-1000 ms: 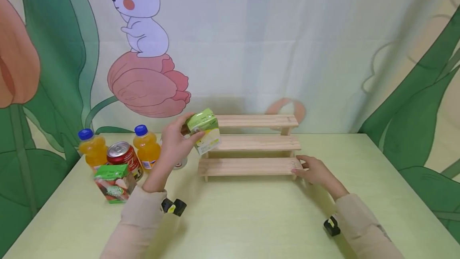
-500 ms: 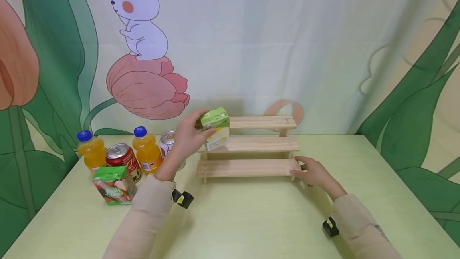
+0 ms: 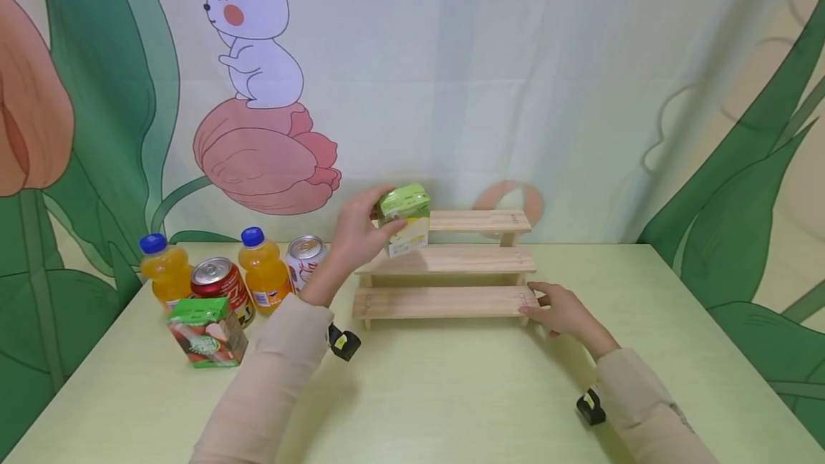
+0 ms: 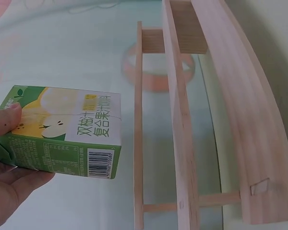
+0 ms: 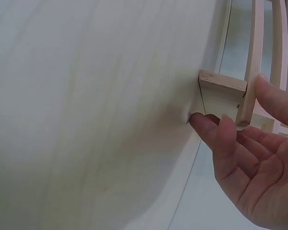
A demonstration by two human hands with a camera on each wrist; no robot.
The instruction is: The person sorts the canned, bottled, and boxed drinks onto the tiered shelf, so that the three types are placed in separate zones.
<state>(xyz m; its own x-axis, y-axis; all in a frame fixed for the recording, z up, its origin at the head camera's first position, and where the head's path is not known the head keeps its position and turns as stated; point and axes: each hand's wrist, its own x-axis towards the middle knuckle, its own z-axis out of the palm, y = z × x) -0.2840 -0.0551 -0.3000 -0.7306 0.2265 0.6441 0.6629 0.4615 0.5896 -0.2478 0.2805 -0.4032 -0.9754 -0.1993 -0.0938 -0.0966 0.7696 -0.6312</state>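
In the head view my left hand (image 3: 361, 233) holds up a green and yellow juice box (image 3: 407, 220), overlapping the left part of the wooden three-step shelf (image 3: 445, 302). The left wrist view shows the thumb on the printed face of the juice box (image 4: 69, 129) and fingers beneath it, with a gap between the carton and the shelf boards (image 4: 235, 91). My right hand (image 3: 562, 310) grips the right end of the lowest step. Seen from the right wrist, that hand (image 5: 259, 158) has its thumb against the board (image 5: 252, 72) and its fingers curled underneath.
On the table (image 3: 451, 392) at left stand two orange drink bottles (image 3: 164, 267) with blue caps, a red can (image 3: 222, 283) and a white can (image 3: 304, 255). A red and green juice box (image 3: 208, 335) is in front of them. A printed curtain (image 3: 399, 92) hangs behind.
My left hand has carried the juice box to the right and slightly up, over the shelf's left part, uncovering the white can. The right hand keeps its place on the lowest step.
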